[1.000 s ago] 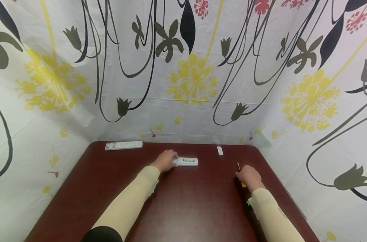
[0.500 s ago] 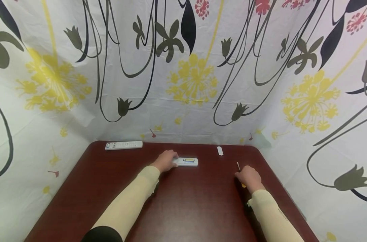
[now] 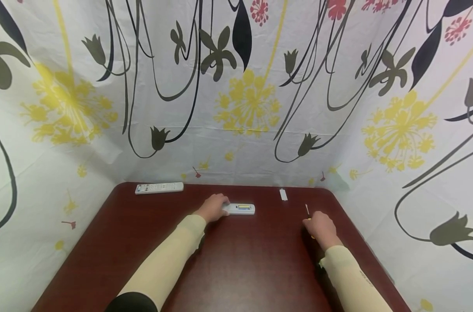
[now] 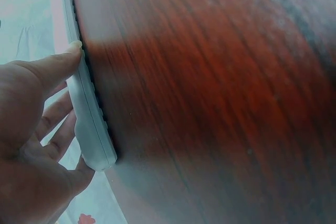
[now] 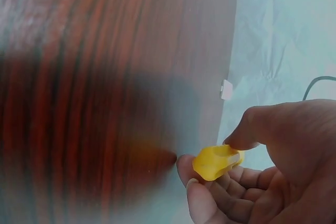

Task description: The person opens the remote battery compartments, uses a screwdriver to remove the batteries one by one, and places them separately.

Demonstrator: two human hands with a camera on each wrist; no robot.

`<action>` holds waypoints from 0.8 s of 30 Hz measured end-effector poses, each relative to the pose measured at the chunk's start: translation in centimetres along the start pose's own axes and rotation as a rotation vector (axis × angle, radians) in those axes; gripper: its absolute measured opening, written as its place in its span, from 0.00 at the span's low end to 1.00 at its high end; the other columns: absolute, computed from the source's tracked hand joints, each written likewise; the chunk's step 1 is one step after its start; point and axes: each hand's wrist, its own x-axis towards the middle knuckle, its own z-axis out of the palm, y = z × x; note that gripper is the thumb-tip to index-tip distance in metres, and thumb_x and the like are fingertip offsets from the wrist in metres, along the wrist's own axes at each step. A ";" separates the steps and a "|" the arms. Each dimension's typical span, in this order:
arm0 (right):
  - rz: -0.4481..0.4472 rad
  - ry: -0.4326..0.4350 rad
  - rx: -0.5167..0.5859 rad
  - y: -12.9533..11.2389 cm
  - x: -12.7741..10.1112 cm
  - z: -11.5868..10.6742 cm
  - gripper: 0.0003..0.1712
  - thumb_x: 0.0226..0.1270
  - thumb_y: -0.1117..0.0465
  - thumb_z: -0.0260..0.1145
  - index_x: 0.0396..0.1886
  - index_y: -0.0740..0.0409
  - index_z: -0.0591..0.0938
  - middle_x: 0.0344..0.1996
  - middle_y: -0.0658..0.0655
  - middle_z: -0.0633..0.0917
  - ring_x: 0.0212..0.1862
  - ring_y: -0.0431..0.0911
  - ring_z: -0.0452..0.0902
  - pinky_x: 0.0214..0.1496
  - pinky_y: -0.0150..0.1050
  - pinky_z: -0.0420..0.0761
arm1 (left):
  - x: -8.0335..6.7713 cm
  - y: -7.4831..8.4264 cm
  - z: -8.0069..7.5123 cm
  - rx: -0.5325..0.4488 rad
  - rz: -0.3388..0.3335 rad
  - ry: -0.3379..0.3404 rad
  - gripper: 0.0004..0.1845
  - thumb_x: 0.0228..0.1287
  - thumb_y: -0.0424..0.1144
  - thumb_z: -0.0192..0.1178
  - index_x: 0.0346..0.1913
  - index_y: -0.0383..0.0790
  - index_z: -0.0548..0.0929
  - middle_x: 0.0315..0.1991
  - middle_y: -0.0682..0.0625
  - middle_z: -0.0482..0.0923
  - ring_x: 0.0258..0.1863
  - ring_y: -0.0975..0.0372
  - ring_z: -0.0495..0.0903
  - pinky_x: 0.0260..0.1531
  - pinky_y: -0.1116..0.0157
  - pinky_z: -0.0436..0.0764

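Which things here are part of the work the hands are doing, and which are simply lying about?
In use:
remote with open battery bay, held by left hand
yellow-handled screwdriver, pinched by right hand

Lying about:
second remote at the table's far left
small white cover

Right hand lifts screwdriver
The right hand (image 3: 320, 227) and its yellow-handled screwdriver (image 3: 308, 211) sit slightly higher in the frame's lower right.
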 end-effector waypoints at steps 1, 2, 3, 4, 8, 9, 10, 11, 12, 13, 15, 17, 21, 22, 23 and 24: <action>-0.004 0.001 0.002 -0.1 0.0 0.0 0.23 0.75 0.54 0.63 0.17 0.55 0.78 0.19 0.57 0.80 0.24 0.55 0.76 0.32 0.51 0.76 | 0.0 0.0 0.0 0.000 0.001 0.001 0.17 0.74 0.43 0.76 0.60 0.41 0.88 0.56 0.46 0.84 0.58 0.51 0.80 0.65 0.52 0.80; -0.008 0.001 0.002 -0.1 0.0 0.1 0.23 0.75 0.54 0.63 0.17 0.55 0.78 0.19 0.57 0.80 0.24 0.55 0.76 0.32 0.50 0.76 | -0.1 0.0 0.0 -0.002 0.005 0.002 0.17 0.74 0.42 0.76 0.59 0.41 0.88 0.56 0.46 0.84 0.58 0.51 0.80 0.65 0.51 0.80; -0.011 0.001 0.000 -0.2 0.0 0.1 0.23 0.75 0.54 0.63 0.17 0.55 0.78 0.18 0.57 0.80 0.23 0.54 0.76 0.31 0.50 0.76 | -0.1 0.0 -0.1 -0.003 0.009 0.004 0.17 0.74 0.42 0.76 0.59 0.41 0.88 0.56 0.46 0.84 0.59 0.51 0.80 0.65 0.51 0.80; -0.013 0.003 -0.004 -0.2 0.0 0.2 0.23 0.76 0.54 0.64 0.17 0.55 0.78 0.18 0.57 0.79 0.23 0.54 0.76 0.31 0.50 0.76 | -0.1 0.0 -0.1 -0.004 0.013 0.006 0.17 0.73 0.42 0.77 0.59 0.41 0.88 0.56 0.46 0.84 0.59 0.51 0.80 0.65 0.51 0.80; -0.027 0.015 -0.021 -0.4 0.5 0.4 0.22 0.76 0.53 0.64 0.19 0.55 0.78 0.20 0.58 0.79 0.24 0.54 0.75 0.29 0.49 0.75 | -0.3 0.0 -0.2 -0.008 0.016 0.004 0.17 0.73 0.42 0.77 0.59 0.41 0.88 0.56 0.46 0.84 0.59 0.50 0.80 0.65 0.50 0.81; -0.032 0.019 -0.026 -0.4 0.6 0.4 0.22 0.76 0.53 0.65 0.20 0.56 0.78 0.21 0.58 0.78 0.25 0.54 0.74 0.30 0.50 0.75 | -0.3 0.0 -0.2 -0.005 0.013 0.002 0.17 0.74 0.42 0.76 0.59 0.41 0.88 0.57 0.46 0.84 0.60 0.50 0.80 0.65 0.50 0.80; -0.035 0.023 -0.029 -0.4 0.7 0.4 0.21 0.76 0.52 0.65 0.21 0.56 0.78 0.22 0.58 0.78 0.25 0.54 0.74 0.30 0.50 0.75 | -0.3 0.0 -0.2 -0.006 0.010 0.001 0.17 0.74 0.42 0.76 0.59 0.41 0.88 0.57 0.46 0.84 0.60 0.51 0.80 0.65 0.50 0.80; -0.037 0.026 -0.029 -0.5 0.8 0.5 0.20 0.76 0.52 0.65 0.22 0.56 0.78 0.23 0.58 0.78 0.26 0.54 0.74 0.30 0.50 0.76 | -0.3 0.0 -0.2 -0.007 0.007 0.000 0.17 0.74 0.42 0.76 0.60 0.41 0.88 0.57 0.46 0.84 0.59 0.51 0.80 0.65 0.50 0.80; -0.041 0.028 -0.029 -0.5 0.9 0.5 0.20 0.76 0.52 0.65 0.23 0.57 0.78 0.23 0.59 0.79 0.26 0.54 0.74 0.31 0.51 0.76 | -0.3 0.0 -0.2 -0.007 0.005 0.001 0.17 0.74 0.42 0.76 0.60 0.41 0.88 0.57 0.46 0.84 0.59 0.51 0.80 0.65 0.51 0.81; -0.043 0.029 -0.026 -0.5 0.9 0.5 0.20 0.76 0.52 0.65 0.24 0.57 0.79 0.24 0.59 0.79 0.26 0.55 0.74 0.31 0.51 0.76 | -0.3 0.0 -0.1 -0.008 0.004 0.002 0.17 0.74 0.42 0.76 0.60 0.42 0.88 0.57 0.46 0.84 0.59 0.51 0.80 0.65 0.51 0.81; -0.045 0.034 -0.019 -0.7 0.9 0.5 0.19 0.77 0.52 0.65 0.26 0.58 0.79 0.25 0.59 0.80 0.26 0.55 0.75 0.31 0.51 0.77 | -0.3 0.1 -0.1 -0.009 0.002 0.004 0.17 0.74 0.43 0.76 0.60 0.42 0.88 0.57 0.47 0.84 0.59 0.52 0.80 0.65 0.51 0.81; -0.054 0.040 -0.011 -0.8 0.8 0.5 0.18 0.77 0.53 0.66 0.27 0.59 0.80 0.25 0.59 0.80 0.26 0.55 0.75 0.31 0.51 0.77 | -0.2 0.1 -0.1 -0.009 0.001 0.005 0.17 0.74 0.43 0.76 0.60 0.42 0.89 0.57 0.47 0.84 0.58 0.52 0.80 0.65 0.51 0.81; -0.087 0.046 0.019 -1.2 0.7 0.5 0.17 0.76 0.55 0.66 0.27 0.58 0.78 0.23 0.58 0.77 0.25 0.53 0.73 0.30 0.49 0.75 | -0.2 0.0 -0.1 -0.005 0.002 0.004 0.17 0.74 0.43 0.76 0.60 0.42 0.89 0.57 0.47 0.84 0.59 0.51 0.80 0.65 0.51 0.81; -0.095 0.047 0.027 -1.3 0.7 0.4 0.17 0.76 0.55 0.66 0.27 0.58 0.77 0.22 0.57 0.76 0.25 0.53 0.72 0.30 0.48 0.73 | -0.2 0.0 -0.1 -0.004 0.003 0.004 0.17 0.74 0.43 0.76 0.60 0.42 0.89 0.57 0.47 0.84 0.59 0.51 0.80 0.65 0.51 0.81; -0.104 0.044 0.036 -1.5 0.7 0.4 0.17 0.76 0.56 0.66 0.27 0.58 0.77 0.22 0.57 0.75 0.25 0.52 0.71 0.29 0.48 0.72 | -0.2 0.0 -0.1 -0.006 0.004 0.004 0.17 0.74 0.43 0.77 0.60 0.42 0.89 0.57 0.47 0.84 0.59 0.51 0.80 0.65 0.50 0.81; -0.108 0.041 0.045 -1.6 0.6 0.4 0.16 0.75 0.56 0.65 0.27 0.58 0.76 0.22 0.56 0.74 0.24 0.52 0.70 0.28 0.47 0.71 | -0.2 0.0 -0.1 -0.007 0.003 0.004 0.18 0.73 0.43 0.77 0.60 0.42 0.89 0.57 0.47 0.84 0.59 0.51 0.80 0.65 0.50 0.81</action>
